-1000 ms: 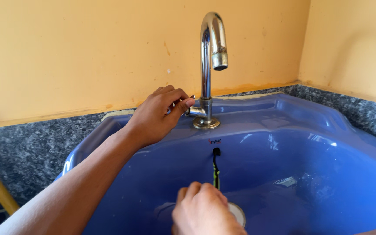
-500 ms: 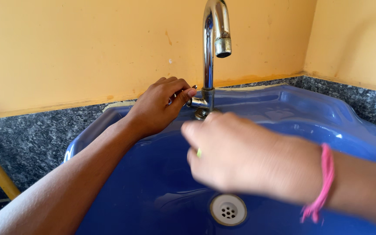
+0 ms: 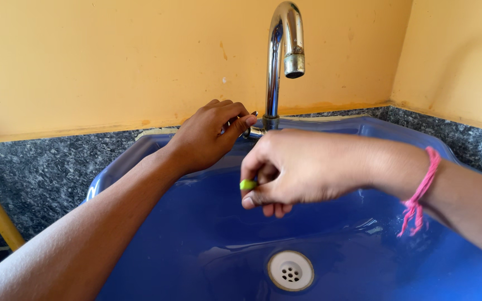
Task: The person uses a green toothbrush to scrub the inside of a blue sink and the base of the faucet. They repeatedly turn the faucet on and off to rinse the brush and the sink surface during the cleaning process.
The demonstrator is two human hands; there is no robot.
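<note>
Closest to me, low in the blue sink (image 3: 157, 245), sits the round white drain (image 3: 290, 271), with wet streaks on the basin wall beside it. Above the drain hangs my right hand (image 3: 297, 170), a pink thread bracelet (image 3: 419, 192) at its wrist. Its fingers are curled in a tight pinch on a small thing with a green tip (image 3: 247, 184); only that end pokes out past my thumb, so I can't say for sure what the rest of it is, though it looks like the end of a thin handle. I'd judge it light and stiff, likely smooth plastic and a bit slippery over a wet basin, so a pinch well up the shaft between thumb and two fingers suits it better than a hold at the very tip.

Further back, my left hand (image 3: 205, 139) rests on the sink's rear ledge with fingers narrowed around the small metal tap lever (image 3: 248, 126), thumb and forefinger on it. The lever will be hard, cold and slick; its outer end gives the best purchase.

Beyond that rises the chrome tap (image 3: 280, 61), its spout dry, then the speckled grey counter (image 3: 34, 167) and the yellow wall (image 3: 112, 56).
</note>
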